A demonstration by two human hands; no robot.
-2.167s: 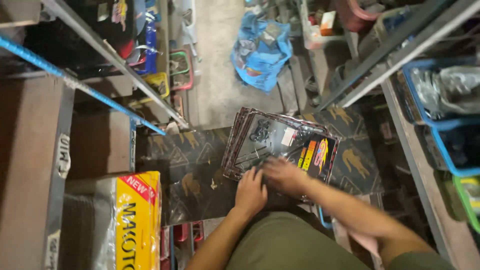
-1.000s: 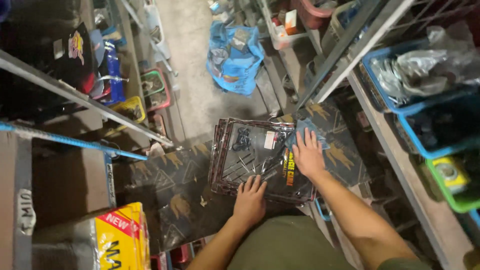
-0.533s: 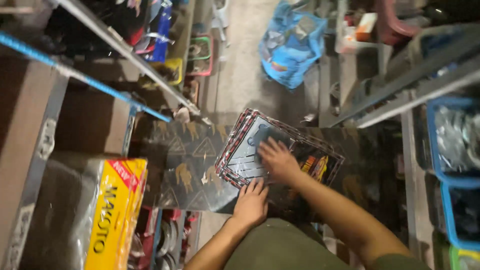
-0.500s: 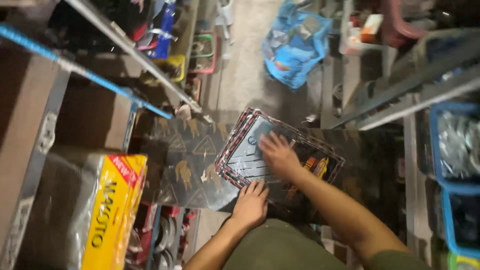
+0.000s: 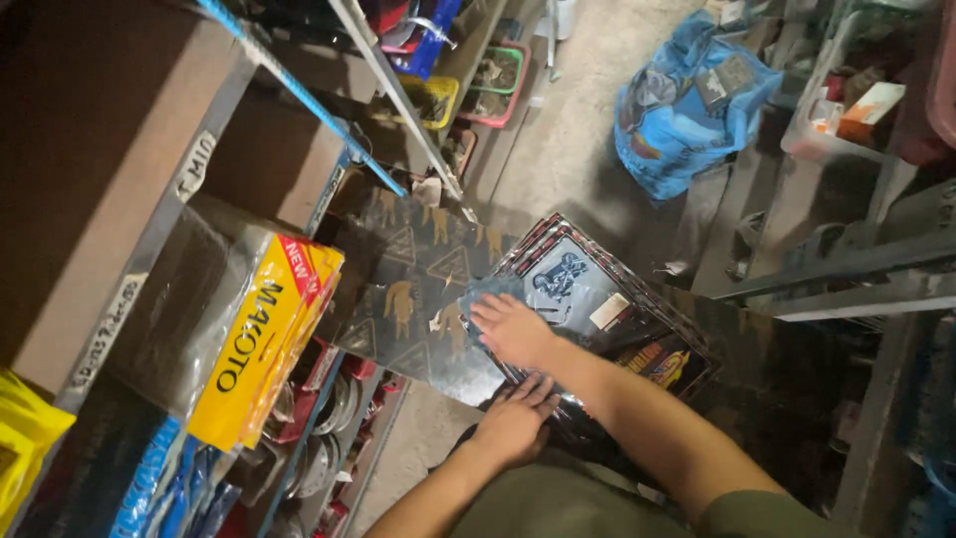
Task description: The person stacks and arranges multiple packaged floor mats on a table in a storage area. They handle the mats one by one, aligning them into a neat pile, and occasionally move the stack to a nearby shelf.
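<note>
Right hand [image 5: 510,329] has slid from mid-pack to the left edge of the glossy flat packets [image 5: 597,309], center frame; fingers flat, spread narrow. Left hand [image 5: 516,423] presses the near edge, fingers together. Stack rests on a dark printed sheet [image 5: 418,289]; prints too dim to make out.

Near edge of the packet stack [image 5: 597,309] under both hands; bins at right cropped.

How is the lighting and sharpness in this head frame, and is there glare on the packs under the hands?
Head view: dim and uneven, brightest on the concrete floor, deep shadow at lower right; a pale sheen on the glossy flat packs beside the right hand; left hand fairly sharp; shelf edges lean from wide-angle distortion.
</note>
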